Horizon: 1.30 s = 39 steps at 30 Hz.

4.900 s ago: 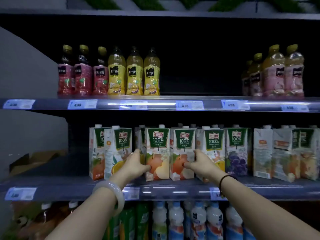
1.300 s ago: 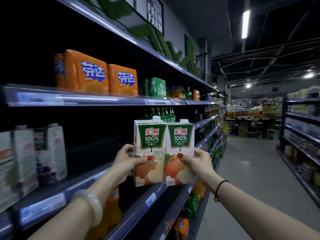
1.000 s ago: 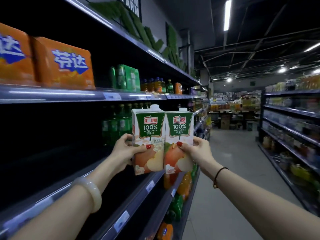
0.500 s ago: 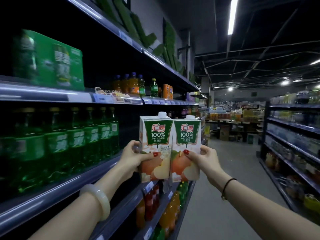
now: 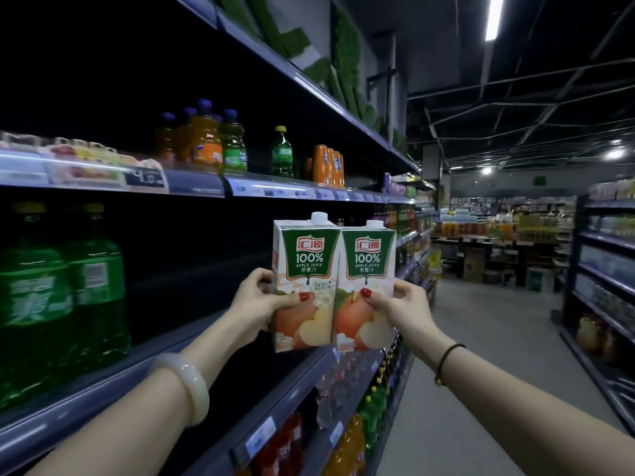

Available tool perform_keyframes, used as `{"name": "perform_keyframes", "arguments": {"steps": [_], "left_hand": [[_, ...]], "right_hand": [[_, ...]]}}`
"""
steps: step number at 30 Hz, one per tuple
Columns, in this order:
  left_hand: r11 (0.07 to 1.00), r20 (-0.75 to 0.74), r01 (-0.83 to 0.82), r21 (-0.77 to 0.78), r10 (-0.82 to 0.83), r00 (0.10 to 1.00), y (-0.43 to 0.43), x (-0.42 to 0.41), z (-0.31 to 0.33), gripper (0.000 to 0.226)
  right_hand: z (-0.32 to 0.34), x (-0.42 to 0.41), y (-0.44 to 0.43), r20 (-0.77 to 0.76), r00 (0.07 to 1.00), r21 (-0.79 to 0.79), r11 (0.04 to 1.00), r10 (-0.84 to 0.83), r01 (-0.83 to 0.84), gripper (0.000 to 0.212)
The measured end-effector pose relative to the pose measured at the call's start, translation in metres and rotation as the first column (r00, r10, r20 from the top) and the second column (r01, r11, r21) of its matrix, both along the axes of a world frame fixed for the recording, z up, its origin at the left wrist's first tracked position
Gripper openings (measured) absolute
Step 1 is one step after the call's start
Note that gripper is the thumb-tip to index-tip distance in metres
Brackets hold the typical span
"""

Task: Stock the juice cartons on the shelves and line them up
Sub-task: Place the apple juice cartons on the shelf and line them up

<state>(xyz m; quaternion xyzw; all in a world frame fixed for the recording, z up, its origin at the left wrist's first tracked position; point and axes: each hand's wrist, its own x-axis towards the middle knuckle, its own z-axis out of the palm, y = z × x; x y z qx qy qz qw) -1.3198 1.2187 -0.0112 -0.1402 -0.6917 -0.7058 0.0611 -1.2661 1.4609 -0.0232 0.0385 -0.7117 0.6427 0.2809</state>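
Head view.
- Step in hand, as I judge it: carrying stock, with two cartons held off the shelf and not yet placed.
- My left hand (image 5: 256, 304): fingers and thumb curled round the left apple juice carton (image 5: 304, 280), centre of frame.
- My right hand (image 5: 402, 307): wrapped likewise round the right apple juice carton (image 5: 366, 286).
- Cartons: upright, touching side by side, in front of the middle shelf (image 5: 113, 389).
- Next move, likely: set both down on a bare stretch of shelf, labels forward and fronts flush.
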Motion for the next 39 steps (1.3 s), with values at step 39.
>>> {"name": "perform_keyframes", "arguments": {"steps": [39], "left_hand": [[0.666,-0.042,-0.744,0.056,0.746,0.665,0.104,-0.366,-0.004,0.051]], "right_hand": [[0.005,-0.561,0.055,0.028,0.746,0.049,0.744,0.665,-0.666,0.028]]}}
